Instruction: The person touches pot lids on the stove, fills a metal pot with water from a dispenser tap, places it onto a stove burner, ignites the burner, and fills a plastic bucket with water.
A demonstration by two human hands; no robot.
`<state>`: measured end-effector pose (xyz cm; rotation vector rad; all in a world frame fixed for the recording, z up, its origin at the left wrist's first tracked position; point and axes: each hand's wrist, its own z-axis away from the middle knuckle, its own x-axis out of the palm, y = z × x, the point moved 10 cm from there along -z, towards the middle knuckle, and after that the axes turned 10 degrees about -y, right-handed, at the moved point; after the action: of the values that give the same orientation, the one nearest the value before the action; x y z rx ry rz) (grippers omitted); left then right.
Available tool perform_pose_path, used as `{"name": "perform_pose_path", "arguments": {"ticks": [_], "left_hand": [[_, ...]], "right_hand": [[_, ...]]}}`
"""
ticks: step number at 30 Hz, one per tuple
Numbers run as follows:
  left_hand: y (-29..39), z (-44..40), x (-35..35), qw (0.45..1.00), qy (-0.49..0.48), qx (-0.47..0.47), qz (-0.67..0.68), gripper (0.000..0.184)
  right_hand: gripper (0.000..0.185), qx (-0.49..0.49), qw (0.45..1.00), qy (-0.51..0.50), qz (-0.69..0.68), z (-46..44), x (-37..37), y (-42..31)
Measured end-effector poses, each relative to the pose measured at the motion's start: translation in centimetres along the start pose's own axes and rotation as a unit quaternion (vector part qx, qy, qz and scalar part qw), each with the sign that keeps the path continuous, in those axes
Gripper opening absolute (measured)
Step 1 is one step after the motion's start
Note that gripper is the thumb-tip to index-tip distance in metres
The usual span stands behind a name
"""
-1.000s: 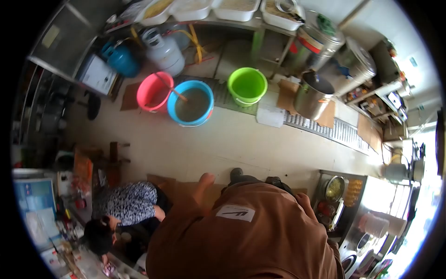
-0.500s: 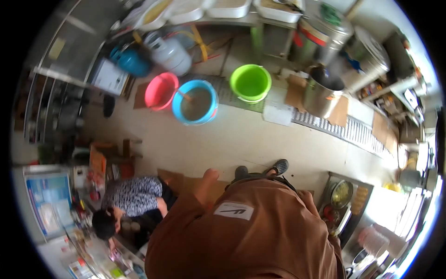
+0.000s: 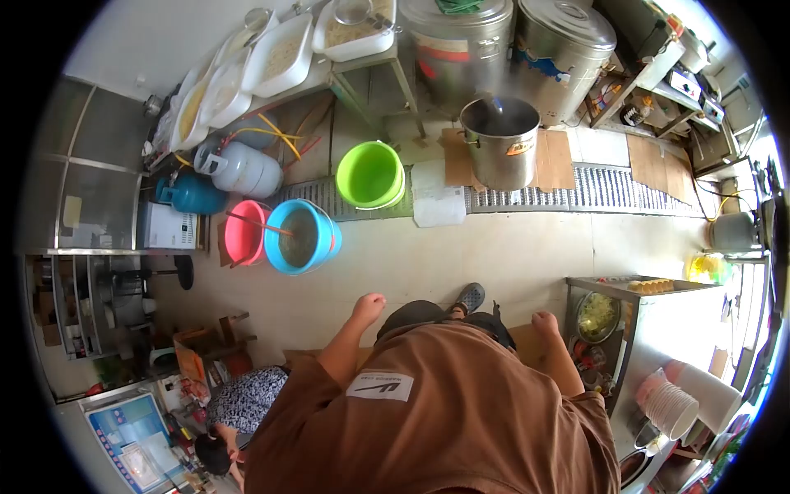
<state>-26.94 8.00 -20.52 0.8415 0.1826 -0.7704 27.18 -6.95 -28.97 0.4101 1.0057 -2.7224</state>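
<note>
My left hand [image 3: 369, 309] hangs in front of my body with its fingers curled in. It is apart from everything, nearest to the blue bucket [image 3: 303, 237], which holds murky liquid and a stick. My right hand [image 3: 545, 323] is also closed, at my right side, near the metal table [image 3: 638, 296] with a bowl of pale green food [image 3: 597, 317] on its lower shelf. Nothing shows in either hand. Ahead on the floor stand a pink bucket [image 3: 240, 234], a green bucket [image 3: 368, 174] and a tall steel pot [image 3: 504, 152] with a dark inside.
Two gas cylinders [image 3: 239, 169] [image 3: 191, 194] stand left of the buckets. White trays [image 3: 280, 70] line a bench behind them. Large lidded steel drums [image 3: 568, 62] stand at the back. A metal floor grate [image 3: 609, 188] runs across. Another person [image 3: 247, 399] bends low at my left.
My view has turned to the right and I have stepped, with one shoe showing now. My right hand has come into clear sight. The other person sits lower in view.
</note>
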Motion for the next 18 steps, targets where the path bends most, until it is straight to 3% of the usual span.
{"name": "perform_pose_path", "arguments": {"ticks": [2, 3, 5, 10, 12, 15, 18], "left_hand": [[2.3, -0.5, 0.2, 1.0, -0.012, -0.007, -0.017, 0.022], [3.1, -0.7, 0.3, 0.999, -0.023, -0.017, -0.03, 0.023], [4.5, -1.3, 0.5, 0.998, -0.028, -0.01, -0.049, 0.023], [6.3, -3.1, 1.1, 0.993, -0.056, -0.005, -0.104, 0.024], [6.4, -3.8, 1.6, 0.984, -0.096, -0.065, -0.135, 0.025], [7.9, -6.1, 1.8, 0.98, -0.08, -0.013, -0.18, 0.026], [8.9, -9.8, 2.4, 0.978, -0.121, -0.034, -0.166, 0.025]], "right_hand": [[0.022, -0.039, 0.987, 0.036, 0.155, -1.1, -1.5, 2.1], [0.022, -0.039, 0.987, 0.036, 0.154, -1.1, -1.7, 2.8], [0.021, 0.056, 0.998, -0.008, 0.035, -1.2, -1.5, 6.4], [0.019, 0.088, 0.995, -0.033, -0.03, -2.4, 0.2, 10.9], [0.021, 0.084, 0.995, -0.034, -0.047, -2.9, 0.2, 11.0], [0.022, 0.084, 0.993, -0.021, -0.083, -2.2, -0.6, 7.8], [0.022, 0.072, 0.994, 0.008, -0.085, -2.1, -2.6, 4.8]]}}
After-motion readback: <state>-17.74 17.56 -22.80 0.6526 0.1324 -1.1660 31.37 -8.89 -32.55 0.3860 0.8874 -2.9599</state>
